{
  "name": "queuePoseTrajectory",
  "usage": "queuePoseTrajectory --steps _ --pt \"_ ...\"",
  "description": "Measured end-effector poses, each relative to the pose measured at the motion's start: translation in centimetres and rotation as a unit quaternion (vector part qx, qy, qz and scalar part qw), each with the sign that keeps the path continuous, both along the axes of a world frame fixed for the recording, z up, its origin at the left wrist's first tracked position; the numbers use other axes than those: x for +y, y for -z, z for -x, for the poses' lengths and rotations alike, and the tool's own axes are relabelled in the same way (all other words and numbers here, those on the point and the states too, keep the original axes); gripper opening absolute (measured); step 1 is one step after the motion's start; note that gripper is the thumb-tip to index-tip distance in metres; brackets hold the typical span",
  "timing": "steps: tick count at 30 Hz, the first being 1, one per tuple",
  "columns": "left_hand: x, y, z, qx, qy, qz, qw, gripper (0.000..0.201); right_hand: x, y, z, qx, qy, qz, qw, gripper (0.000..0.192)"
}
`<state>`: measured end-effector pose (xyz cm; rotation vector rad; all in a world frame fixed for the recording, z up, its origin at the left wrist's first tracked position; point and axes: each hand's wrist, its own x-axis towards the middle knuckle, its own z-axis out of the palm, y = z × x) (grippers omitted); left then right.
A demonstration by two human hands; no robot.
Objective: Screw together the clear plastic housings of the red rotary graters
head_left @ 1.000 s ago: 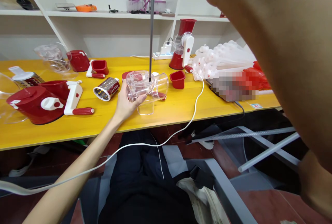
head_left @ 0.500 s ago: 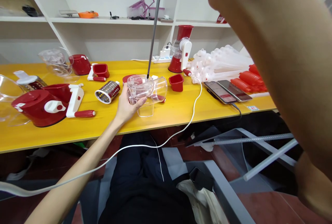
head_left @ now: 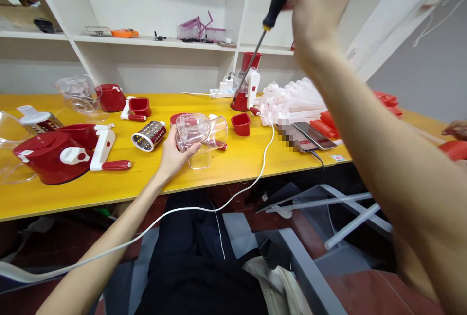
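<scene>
Clear plastic housing [head_left: 193, 129] is held over the yellow table [head_left: 109, 186], near its front edge; whether the tabletop is touched cannot be told. The housing's left side is gripped by the left hand [head_left: 174, 153], thumb laid across the front. A screwdriver [head_left: 267, 26] is held by its handle in the raised right hand [head_left: 319, 10], fingers partly cut off by the frame; its shaft is slanted down leftward, well apart from the housing. Either side, a grater drum [head_left: 149, 136] and a red cup [head_left: 241, 124] are seen.
</scene>
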<state>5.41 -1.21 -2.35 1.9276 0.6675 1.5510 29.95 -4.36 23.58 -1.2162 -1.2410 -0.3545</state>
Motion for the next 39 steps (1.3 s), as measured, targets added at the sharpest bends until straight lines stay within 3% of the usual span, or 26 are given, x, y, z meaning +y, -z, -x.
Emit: queuePoseTrajectory --steps 2,7,12,18,28,35,39 --pt "0.0 0.0 0.0 -0.004 0.003 0.003 1.0 0.069 1.2 2.3 -1.3 -0.017 -0.014 0.01 1.0 0.04" --pt "0.0 0.0 0.1 -0.008 0.014 0.009 1.0 0.069 4.7 8.0 -4.1 0.042 0.025 0.063 0.997 0.042" --pt "0.0 0.1 0.1 0.001 0.014 0.006 1.0 0.067 5.2 10.9 -4.4 0.022 0.007 0.064 0.998 0.039" --pt "-0.1 0.0 0.1 -0.002 0.012 0.008 1.0 0.066 4.9 11.4 -4.0 -0.005 -0.032 0.055 0.998 0.041" --pt "-0.3 -0.2 0.1 0.008 0.014 0.009 1.0 0.066 4.2 11.4 -3.9 -0.004 -0.038 0.042 0.998 0.053" --pt "-0.1 0.0 0.1 0.011 -0.001 -0.007 1.0 0.065 3.2 10.9 -3.3 -0.009 -0.033 0.041 0.999 0.049" --pt "-0.2 0.0 0.1 0.005 0.006 0.002 1.0 0.065 2.9 11.0 -3.2 -0.007 -0.025 0.043 0.999 0.06"
